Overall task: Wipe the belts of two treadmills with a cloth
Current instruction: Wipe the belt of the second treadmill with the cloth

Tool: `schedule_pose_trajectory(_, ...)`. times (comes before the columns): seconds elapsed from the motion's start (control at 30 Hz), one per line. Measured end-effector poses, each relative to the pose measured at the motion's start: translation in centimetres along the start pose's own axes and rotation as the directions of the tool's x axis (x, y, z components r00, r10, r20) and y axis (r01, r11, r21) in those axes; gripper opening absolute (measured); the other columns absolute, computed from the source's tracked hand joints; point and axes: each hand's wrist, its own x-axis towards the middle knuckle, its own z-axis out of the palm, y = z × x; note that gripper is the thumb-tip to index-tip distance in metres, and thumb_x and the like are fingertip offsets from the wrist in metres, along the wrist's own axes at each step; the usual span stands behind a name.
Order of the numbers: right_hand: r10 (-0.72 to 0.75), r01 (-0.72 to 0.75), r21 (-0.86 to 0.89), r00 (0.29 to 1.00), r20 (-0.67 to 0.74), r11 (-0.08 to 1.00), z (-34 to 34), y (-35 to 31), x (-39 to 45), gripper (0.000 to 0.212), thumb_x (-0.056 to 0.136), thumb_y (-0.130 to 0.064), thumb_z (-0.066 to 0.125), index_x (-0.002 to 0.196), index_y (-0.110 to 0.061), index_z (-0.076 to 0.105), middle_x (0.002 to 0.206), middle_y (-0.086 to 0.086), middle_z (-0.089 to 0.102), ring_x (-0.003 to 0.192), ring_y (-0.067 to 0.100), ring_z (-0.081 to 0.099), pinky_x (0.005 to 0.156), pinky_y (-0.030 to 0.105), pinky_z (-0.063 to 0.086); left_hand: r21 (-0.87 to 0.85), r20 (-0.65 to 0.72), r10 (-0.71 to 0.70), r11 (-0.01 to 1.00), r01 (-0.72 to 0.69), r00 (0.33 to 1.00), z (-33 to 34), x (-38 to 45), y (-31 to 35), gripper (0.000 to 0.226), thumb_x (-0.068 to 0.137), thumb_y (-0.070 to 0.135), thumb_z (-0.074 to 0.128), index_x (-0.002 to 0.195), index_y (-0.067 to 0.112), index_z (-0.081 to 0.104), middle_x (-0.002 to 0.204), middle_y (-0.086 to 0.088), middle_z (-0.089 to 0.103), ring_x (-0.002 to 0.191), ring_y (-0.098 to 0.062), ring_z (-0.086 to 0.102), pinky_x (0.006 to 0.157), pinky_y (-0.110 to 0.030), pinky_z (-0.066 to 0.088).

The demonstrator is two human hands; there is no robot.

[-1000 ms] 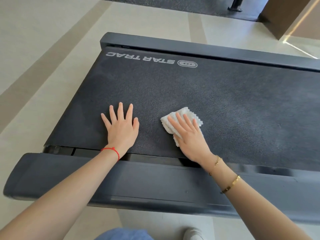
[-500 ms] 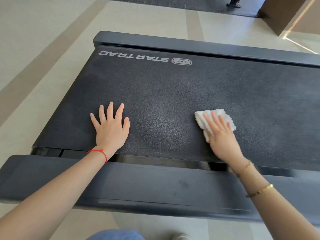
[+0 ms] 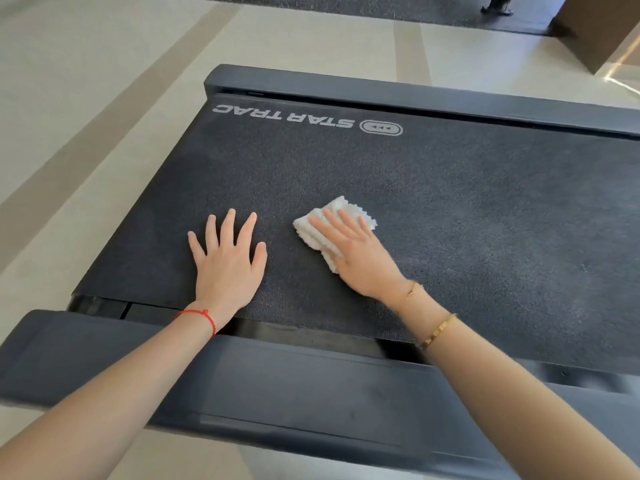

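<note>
Two hands lie flat on the dark textured belt [image 3: 467,209] of a treadmill, seen from above by the person leaning over it. The left hand [image 3: 227,263] rests palm down on the bare belt with its fingers straight and spread, holding nothing; a red string bracelet [image 3: 202,315] circles its wrist. Just beside it, apart from it, the right hand [image 3: 360,254] presses a crumpled white cloth [image 3: 311,228] against the belt with straight, slightly fanned fingers laid on top of it, so the cloth is pinned under the palm rather than gripped. The cloth's scalloped edge shows past the fingertips and along the thumb side. Two gold bracelets [image 3: 437,331] sit on the right forearm. Both forearms cross the near side rail [image 3: 294,386], a dark grey moulded strip running along the belt's near edge. Along the far edge lies the far side rail [image 3: 381,90], and just inside it the belt carries a white STAR TRAC logo [image 3: 284,116], upside down from this view, with an oval emblem next to it. Beyond the treadmill a pale floor [image 3: 86,81] shows broad tan stripes.
</note>
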Motion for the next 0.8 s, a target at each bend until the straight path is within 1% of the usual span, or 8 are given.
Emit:
schedule_pose_trajectory(0.07, 0.04, -0.041, -0.063, 0.999, -0.015, 0.997, -0.2, 2.7, 1.5, 0.05, 0.1, -0.023, 0.039, 0.149, -0.017, 0.03, 0.151, 0.005, 0.034, 0.138, 0.031, 0.03, 0.113, 0.046, 0.024, -0.001, -0.002, 0.003, 1.0, -0.003, 1.0, 0.1, 0.0, 0.1, 0.056, 0.102, 0.042, 0.033, 0.156, 0.027, 0.024, 0.163, -0.009, 0.019, 0.151, -0.036, 0.01, 0.118, -0.065, 0.007)
schedule_pose_trajectory(0.17, 0.268, -0.273, -0.126, 0.962, -0.051, 0.954, -0.7, 6.3, 5.6, 0.048, 0.099, -0.024, 0.038, 0.146, -0.016, 0.03, 0.146, 0.007, 0.034, 0.132, 0.03, 0.032, 0.107, 0.048, 0.028, 0.015, -0.007, -0.006, 1.0, 0.006, 1.0, 0.1, 0.0, 0.2, 0.057, 0.101, 0.043, 0.03, 0.156, 0.028, 0.023, 0.164, -0.009, 0.019, 0.151, -0.036, 0.009, 0.118, -0.064, 0.008)
schedule_pose_trajectory(0.27, 0.374, -0.38, -0.117, 0.925, -0.073, 0.917, -0.3, 6.0, 9.5, 0.046, 0.098, -0.023, 0.038, 0.143, -0.016, 0.032, 0.145, 0.008, 0.034, 0.132, 0.031, 0.031, 0.108, 0.05, 0.025, 0.036, -0.01, -0.011, 0.999, 0.011, 1.0, 0.1, -0.1, 0.3, 0.058, 0.101, 0.044, 0.03, 0.156, 0.028, 0.023, 0.163, -0.009, 0.019, 0.151, -0.035, 0.01, 0.118, -0.064, 0.009)
schedule_pose_trajectory(0.4, 0.101, -0.106, -0.203, 0.994, -0.037, 0.973, 1.9, 0.6, 12.1, 0.052, 0.096, -0.026, 0.038, 0.146, -0.02, 0.028, 0.151, 0.006, 0.029, 0.138, 0.03, 0.026, 0.11, 0.046, 0.024, 0.048, -0.011, -0.017, 0.999, 0.017, 1.0, 0.2, 0.0, 0.2, 0.059, 0.1, 0.044, 0.03, 0.156, 0.027, 0.024, 0.163, -0.009, 0.02, 0.151, -0.036, 0.011, 0.118, -0.063, 0.009)
schedule_pose_trajectory(0.5, -0.133, 0.136, -0.11, 0.99, 0.037, 0.985, 2.7, -0.9, 11.7, 0.056, 0.099, -0.025, 0.039, 0.152, -0.022, 0.023, 0.157, 0.004, 0.024, 0.145, 0.029, 0.019, 0.116, 0.047, 0.017, 0.065, -0.028, -0.014, 0.998, 0.015, 1.0, 0.5, 0.1, 0.1, 0.057, 0.101, 0.044, 0.028, 0.156, 0.027, 0.025, 0.163, -0.009, 0.021, 0.15, -0.036, 0.013, 0.118, -0.063, 0.01)
schedule_pose_trajectory(0.57, -0.206, 0.208, -0.092, 0.978, 0.035, 0.974, 2.1, 0.6, 12.2, 0.053, 0.1, -0.023, 0.037, 0.151, -0.019, 0.026, 0.154, 0.004, 0.03, 0.142, 0.031, 0.024, 0.113, 0.046, 0.022, 0.069, -0.028, -0.018, 0.997, 0.02, 0.999, 0.4, 0.2, 0.2, 0.06, 0.098, 0.046, 0.023, 0.155, 0.027, 0.026, 0.162, -0.009, 0.022, 0.15, -0.035, 0.015, 0.118, -0.063, 0.011)
schedule_pose_trajectory(0.67, -0.039, 0.033, -0.199, 0.999, -0.027, 0.979, 1.2, 4.4, 15.0, 0.048, 0.099, -0.021, 0.035, 0.146, -0.016, 0.03, 0.145, 0.007, 0.035, 0.135, 0.034, 0.03, 0.107, 0.049, 0.027, 0.078, -0.019, -0.021, 0.997, 0.022, 1.0, 0.3, 0.2, 0.2, 0.061, 0.098, 0.047, 0.018, 0.155, 0.028, 0.024, 0.162, -0.009, 0.022, 0.15, -0.035, 0.015, 0.118, -0.063, 0.012)
schedule_pose_trajectory(0.8, 0.268, -0.268, -0.049, 0.963, -0.017, 0.962, 0.5, 7.6, 17.2, 0.048, 0.099, -0.021, 0.037, 0.146, -0.013, 0.029, 0.149, 0.01, 0.032, 0.137, 0.033, 0.027, 0.11, 0.052, 0.022, 0.081, -0.016, -0.024, 0.996, 0.025, 1.0, 0.1, 0.2, 0.1, 0.065, 0.095, 0.049, 0.014, 0.155, 0.028, 0.026, 0.161, -0.008, 0.024, 0.15, -0.035, 0.017, 0.117, -0.063, 0.015)
